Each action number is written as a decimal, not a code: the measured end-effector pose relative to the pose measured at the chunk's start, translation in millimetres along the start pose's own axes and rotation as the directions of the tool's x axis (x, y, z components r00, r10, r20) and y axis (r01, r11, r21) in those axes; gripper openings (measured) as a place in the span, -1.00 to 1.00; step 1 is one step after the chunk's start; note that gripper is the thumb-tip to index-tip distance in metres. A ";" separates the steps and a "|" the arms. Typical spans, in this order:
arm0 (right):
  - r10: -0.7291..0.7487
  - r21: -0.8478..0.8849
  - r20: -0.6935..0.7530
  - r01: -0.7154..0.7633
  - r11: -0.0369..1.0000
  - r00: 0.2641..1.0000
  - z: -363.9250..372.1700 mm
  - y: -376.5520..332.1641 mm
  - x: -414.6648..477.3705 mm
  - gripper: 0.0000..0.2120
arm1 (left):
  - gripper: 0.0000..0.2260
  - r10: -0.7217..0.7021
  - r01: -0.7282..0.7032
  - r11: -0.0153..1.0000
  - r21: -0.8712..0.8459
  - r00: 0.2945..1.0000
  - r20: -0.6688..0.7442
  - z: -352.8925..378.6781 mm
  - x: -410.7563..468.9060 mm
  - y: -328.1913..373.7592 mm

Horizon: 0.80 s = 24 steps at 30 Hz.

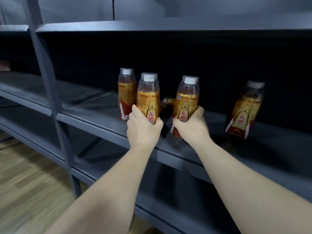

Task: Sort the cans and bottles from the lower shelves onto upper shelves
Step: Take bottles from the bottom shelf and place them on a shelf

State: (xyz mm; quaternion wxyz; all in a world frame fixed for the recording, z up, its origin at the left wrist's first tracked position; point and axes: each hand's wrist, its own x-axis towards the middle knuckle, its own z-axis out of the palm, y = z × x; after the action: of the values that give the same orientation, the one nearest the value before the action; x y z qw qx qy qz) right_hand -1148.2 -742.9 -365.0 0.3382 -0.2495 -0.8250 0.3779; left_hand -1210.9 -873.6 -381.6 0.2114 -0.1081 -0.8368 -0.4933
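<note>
Fingers (158, 123) of the left hand (143, 130) are curled round the lower half of a clear plastic drink bottle with gold-and-red label and white cap (148, 97), firm grip. Right hand (191, 128) does the same, fingers (198, 110) wrapped round a second identical bottle (186, 97). Both are upright, side by side but apart, near the front edge of the dark grey metal shelf (94, 109). The hands hide the bases, so I can't tell if they're set down or just above the board.

On the same shelf:
- third bottle (127, 92) stands behind and left of the left-hand one
- fourth bottle (244, 112) stands well to the right; it looks tilted and blurred, possibly lens
- fifth bottle (168, 100) lies on its side further back, in the gap between the held pair

My read on progress is mid-task. Five bottles are at this level counting the two in hand. This looks like placing the pair, release not yet done, though it could equally be a pick-up. The lying bottle probably wants standing up. No cans in view. The lower shelf board (33, 127) shows only partly, so what's left down there is unknown. The top of the upper shelf (118, 25) isn't visible either.
</note>
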 end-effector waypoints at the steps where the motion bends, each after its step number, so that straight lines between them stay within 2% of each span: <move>1: 0.012 0.017 -0.009 -0.011 1.000 1.000 2.0 -1.5 0.6 -0.17 | -0.25 -0.008 0.008 1.000 -0.007 1.000 0.002 0.4 1.0 0.7; 6: 0.047 0.002 -0.040 -0.047 0.999 0.998 8.4 -5.1 6.8 -0.25 | -0.39 -0.038 0.037 0.999 0.020 0.998 0.045 0.0 7.0 1.2; 12: 0.029 0.009 -0.083 -0.028 1.000 0.996 13.4 -2.3 5.4 -0.27 | -0.39 -0.024 0.023 0.999 0.031 0.999 0.045 -1.1 5.7 -1.7; 19: 0.020 0.038 -0.063 -0.018 0.999 0.998 10.3 -1.3 4.5 -0.27 | -0.38 -0.028 0.025 0.999 0.038 0.997 0.076 -4.4 6.6 0.6; 24: 0.092 0.062 -0.035 -0.090 0.994 0.995 6.7 -11.8 -0.7 -0.27 | -0.40 -0.094 0.089 0.995 0.044 0.988 0.121 -14.8 11.2 9.9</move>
State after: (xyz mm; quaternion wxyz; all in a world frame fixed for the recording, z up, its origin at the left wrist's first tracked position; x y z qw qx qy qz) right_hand -1154.7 -753.4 -359.2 0.3434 -0.2836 -0.7944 0.4130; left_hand -1213.3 -881.9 -362.4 0.1384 -0.0956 -0.8617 -0.4787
